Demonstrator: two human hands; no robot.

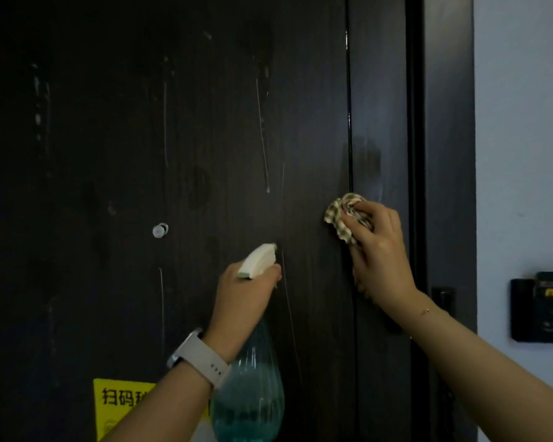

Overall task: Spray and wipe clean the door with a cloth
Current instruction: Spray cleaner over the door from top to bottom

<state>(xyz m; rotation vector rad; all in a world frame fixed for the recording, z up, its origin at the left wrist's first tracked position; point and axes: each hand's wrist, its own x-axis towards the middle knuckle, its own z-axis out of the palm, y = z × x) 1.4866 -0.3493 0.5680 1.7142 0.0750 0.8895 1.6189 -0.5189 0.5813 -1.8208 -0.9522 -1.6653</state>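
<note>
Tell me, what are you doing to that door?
A person is cleaning the dark door. The left hand grips a spray bottle with its nozzle aimed at the door. The right hand presses a bunched checked cloth against the door near its right edge. Wet drips run down the wood, not yet wiped.
</note>
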